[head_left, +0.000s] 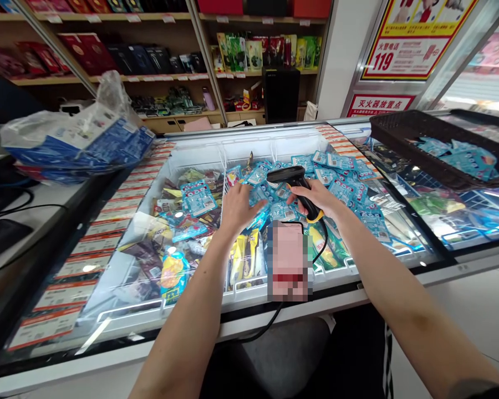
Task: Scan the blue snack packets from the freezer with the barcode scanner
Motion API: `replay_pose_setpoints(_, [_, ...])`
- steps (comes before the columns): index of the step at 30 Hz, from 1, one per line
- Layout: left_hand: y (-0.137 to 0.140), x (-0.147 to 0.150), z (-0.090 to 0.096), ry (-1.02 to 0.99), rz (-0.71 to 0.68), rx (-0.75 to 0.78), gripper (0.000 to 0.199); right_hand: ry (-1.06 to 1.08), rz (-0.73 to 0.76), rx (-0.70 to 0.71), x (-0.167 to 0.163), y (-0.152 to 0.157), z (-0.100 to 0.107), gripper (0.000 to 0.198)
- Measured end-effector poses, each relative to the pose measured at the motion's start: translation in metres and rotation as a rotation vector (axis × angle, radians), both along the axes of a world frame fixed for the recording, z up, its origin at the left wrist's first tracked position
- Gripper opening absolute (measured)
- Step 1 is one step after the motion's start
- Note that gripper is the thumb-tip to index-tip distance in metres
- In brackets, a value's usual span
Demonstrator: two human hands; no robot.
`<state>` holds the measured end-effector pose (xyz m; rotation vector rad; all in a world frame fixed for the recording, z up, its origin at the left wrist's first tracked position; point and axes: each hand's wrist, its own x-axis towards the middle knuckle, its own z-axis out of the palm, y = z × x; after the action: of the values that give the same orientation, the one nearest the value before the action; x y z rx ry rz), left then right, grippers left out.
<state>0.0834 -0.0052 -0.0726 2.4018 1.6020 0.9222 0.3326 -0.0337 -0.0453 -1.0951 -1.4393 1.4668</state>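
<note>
My right hand [316, 198] is wrapped round a black barcode scanner [289, 176] with a yellow trim, its head pointing left over a pile of blue packets [343, 188]. To the left, my left hand [240, 208] hovers with its fingers spread, holding nothing, above or beside more of the same packets. A phone [290, 255], its screen blurred out, lies between my forearms near the front edge of the glass top. The scanner's black cable [325, 238] curves down behind the phone. One separate blue packet [197, 198] rests left of my left hand.
Beneath the glass, the chest freezer [191, 158] holds wrapped ice creams [245, 257]. Price labels [103, 221] line its left side. A dark basket [436, 147] with blue packets stands at right. A plastic bag [83, 136] sits at left; stocked shelves [149, 77] stand behind.
</note>
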Motion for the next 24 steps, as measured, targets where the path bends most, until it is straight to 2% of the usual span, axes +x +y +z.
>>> replay_pose_setpoints(3, [0.009, -0.006, -0.008, -0.307, 0.097, -0.086, 0.043, -0.003, 0.007, -0.011, 0.001, 0.000, 0.000, 0.030])
replay_pose_setpoints(6, [0.019, -0.013, -0.023, -0.513, 0.157, -0.113, 0.041, -0.010, 0.001, -0.028, 0.001, 0.000, 0.000, 0.032])
replay_pose_setpoints(10, [0.028, -0.017, -0.034, -0.849, 0.116, -0.092, 0.044, -0.010, 0.017, -0.024, 0.001, 0.001, 0.000, 0.032])
replay_pose_setpoints(14, [0.029, -0.016, -0.030, -1.145, 0.015, -0.167, 0.040, -0.006, 0.048, -0.010, 0.001, -0.001, 0.000, 0.031])
replay_pose_setpoints(17, [0.028, -0.016, -0.026, -1.215, -0.015, -0.196, 0.031, -0.003, 0.056, -0.005, 0.000, -0.002, 0.001, 0.031])
replay_pose_setpoints(24, [0.026, -0.015, -0.024, -1.235, 0.035, -0.163, 0.032, -0.031, 0.081, -0.008, -0.002, -0.005, 0.006, 0.038])
